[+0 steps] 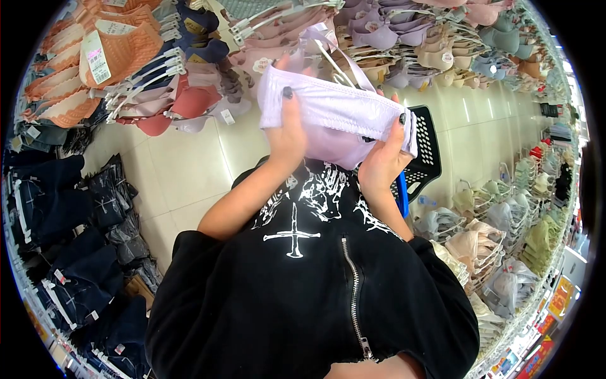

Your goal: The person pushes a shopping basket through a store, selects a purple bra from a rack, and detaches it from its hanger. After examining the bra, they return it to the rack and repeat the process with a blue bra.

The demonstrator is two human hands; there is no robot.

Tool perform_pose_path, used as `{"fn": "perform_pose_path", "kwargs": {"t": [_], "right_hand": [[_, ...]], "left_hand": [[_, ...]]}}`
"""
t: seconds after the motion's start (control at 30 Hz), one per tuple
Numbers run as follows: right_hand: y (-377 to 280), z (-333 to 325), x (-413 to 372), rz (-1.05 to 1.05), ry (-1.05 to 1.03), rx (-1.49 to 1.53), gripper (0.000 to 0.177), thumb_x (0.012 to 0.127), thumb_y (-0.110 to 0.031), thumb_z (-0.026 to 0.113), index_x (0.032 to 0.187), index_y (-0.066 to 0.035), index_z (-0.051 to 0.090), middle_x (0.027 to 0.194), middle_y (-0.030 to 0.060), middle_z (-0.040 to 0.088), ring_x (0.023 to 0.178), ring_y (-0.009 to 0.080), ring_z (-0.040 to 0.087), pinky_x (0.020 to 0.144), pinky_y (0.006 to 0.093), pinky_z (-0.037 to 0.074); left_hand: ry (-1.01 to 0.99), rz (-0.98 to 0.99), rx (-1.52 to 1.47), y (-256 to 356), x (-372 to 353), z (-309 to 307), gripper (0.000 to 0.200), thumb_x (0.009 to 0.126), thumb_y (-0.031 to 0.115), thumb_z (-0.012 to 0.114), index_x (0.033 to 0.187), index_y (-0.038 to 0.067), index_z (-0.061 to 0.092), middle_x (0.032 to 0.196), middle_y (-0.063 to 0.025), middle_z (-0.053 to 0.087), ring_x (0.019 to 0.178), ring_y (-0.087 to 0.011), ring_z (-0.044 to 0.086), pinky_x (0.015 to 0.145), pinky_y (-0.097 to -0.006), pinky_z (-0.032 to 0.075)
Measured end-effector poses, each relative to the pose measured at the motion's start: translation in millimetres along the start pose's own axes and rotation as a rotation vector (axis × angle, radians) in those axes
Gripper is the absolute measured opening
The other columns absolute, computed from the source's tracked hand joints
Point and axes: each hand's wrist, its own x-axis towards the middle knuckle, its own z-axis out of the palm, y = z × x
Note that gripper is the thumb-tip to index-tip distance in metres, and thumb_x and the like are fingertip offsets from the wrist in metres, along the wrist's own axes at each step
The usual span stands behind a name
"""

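A lavender bra is stretched sideways between my two hands in front of my chest. My left hand grips its end on the left side of the view, thumb on the near face and fingers behind. At the other end, my right hand is closed on the band, its thumb pressed on the fabric. A white hanger and a lavender strap rise behind the band. The cups are mostly hidden behind and below it. Dark polish shows on both thumbnails.
Racks of bras hang ahead, with orange bras and red bras at left. Dark jeans-like garments hang at the left edge. A black basket with a blue handle stands beyond my right forearm. Pale bras line the right.
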Motion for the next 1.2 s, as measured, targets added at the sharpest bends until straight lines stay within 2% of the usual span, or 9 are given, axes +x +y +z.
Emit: {"fn": "perform_pose_path", "kwargs": {"t": [0.07,0.1,0.23,0.33,0.43,0.5,0.63,0.73,1.2], "right_hand": [[0.9,0.4,2.6,0.001,0.022,0.000,0.037,0.091,-0.014,0.035,0.117,0.011,0.041,0.115,0.0247,0.049,0.109,0.0271,0.048,0.096,0.0359,0.035],[0.7,-2.5,5.3,0.007,0.025,-0.004,0.037,0.091,-0.015,0.036,0.116,0.012,0.041,0.115,0.0250,0.050,0.109,0.0271,0.048,0.096,0.0359,0.035],[1.3,-7.1,12.3,-0.026,0.058,0.038,0.031,0.090,-0.011,0.040,0.111,0.012,0.045,0.107,0.0237,0.055,0.099,0.0240,0.055,0.088,0.0332,0.042],[-0.4,-10.2,15.6,-0.042,0.073,0.019,0.031,0.089,-0.010,0.041,0.110,0.012,0.046,0.105,0.0235,0.056,0.097,0.0235,0.055,0.088,0.0327,0.042],[-5.9,-9.3,16.6,-0.052,0.068,0.028,0.030,0.089,-0.010,0.041,0.110,0.011,0.047,0.106,0.0213,0.056,0.095,0.0202,0.055,0.086,0.0313,0.043],[-2.1,-12.0,16.2,-0.096,0.114,-0.018,0.029,0.090,-0.011,0.042,0.109,0.010,0.048,0.107,0.0196,0.056,0.093,0.0181,0.055,0.084,0.0304,0.043],[-1.7,-11.2,12.6,-0.081,0.139,-0.031,0.028,0.089,-0.011,0.044,0.108,0.009,0.050,0.109,0.0160,0.056,0.091,0.0148,0.054,0.082,0.0283,0.044],[-4.3,-12.0,10.7,0.006,0.106,-0.003,0.026,0.090,-0.012,0.042,0.106,0.006,0.050,0.115,0.0194,0.052,0.101,0.0204,0.053,0.089,0.0344,0.042],[-2.2,-12.1,6.6,0.138,0.019,0.114,0.034,0.092,-0.018,0.039,0.120,0.002,0.040,0.126,0.0141,0.042,0.112,0.0222,0.046,0.094,0.0386,0.039]], "left_hand": [[0.026,0.018,0.012,-3.5,3.1,-6.0,0.043,0.090,0.011,0.032,0.129,-0.005,0.024,0.134,-0.0143,0.030,0.115,-0.0242,0.044,0.095,-0.0330,0.034],[0.022,0.035,0.111,-2.7,4.5,-5.6,0.046,0.094,0.027,0.025,0.132,0.002,0.025,0.125,-0.0203,0.041,0.109,-0.0191,0.044,0.094,-0.0293,0.033],[0.101,0.008,0.107,6.2,10.2,-7.3,0.044,0.094,0.026,0.026,0.131,0.002,0.029,0.123,-0.0186,0.045,0.109,-0.0179,0.045,0.094,-0.0283,0.033],[0.116,0.064,0.140,9.3,14.1,-12.6,0.041,0.093,0.016,0.030,0.129,-0.003,0.027,0.126,-0.0172,0.041,0.109,-0.0186,0.047,0.090,-0.0281,0.036],[0.162,0.192,0.210,10.4,18.3,-10.0,0.041,0.093,0.018,0.030,0.129,-0.003,0.028,0.124,-0.0165,0.043,0.107,-0.0177,0.048,0.090,-0.0281,0.036],[0.097,0.248,0.266,9.0,19.8,-13.4,0.042,0.094,0.019,0.030,0.129,-0.003,0.028,0.130,-0.0142,0.037,0.112,-0.0201,0.045,0.093,-0.0303,0.034],[0.071,0.210,0.284,6.1,17.1,-22.8,0.042,0.094,0.020,0.030,0.129,-0.003,0.028,0.131,-0.0132,0.036,0.114,-0.0211,0.044,0.094,-0.0313,0.034],[0.081,0.226,0.245,4.9,18.8,-23.5,0.041,0.091,0.016,0.034,0.126,-0.006,0.029,0.129,-0.0151,0.037,0.109,-0.0229,0.049,0.089,-0.0308,0.038],[0.056,0.311,0.286,1.7,18.2,-31.9,0.041,0.088,0.010,0.037,0.125,-0.006,0.028,0.129,-0.0162,0.036,0.104,-0.0251,0.053,0.090,-0.0324,0.037]]}}
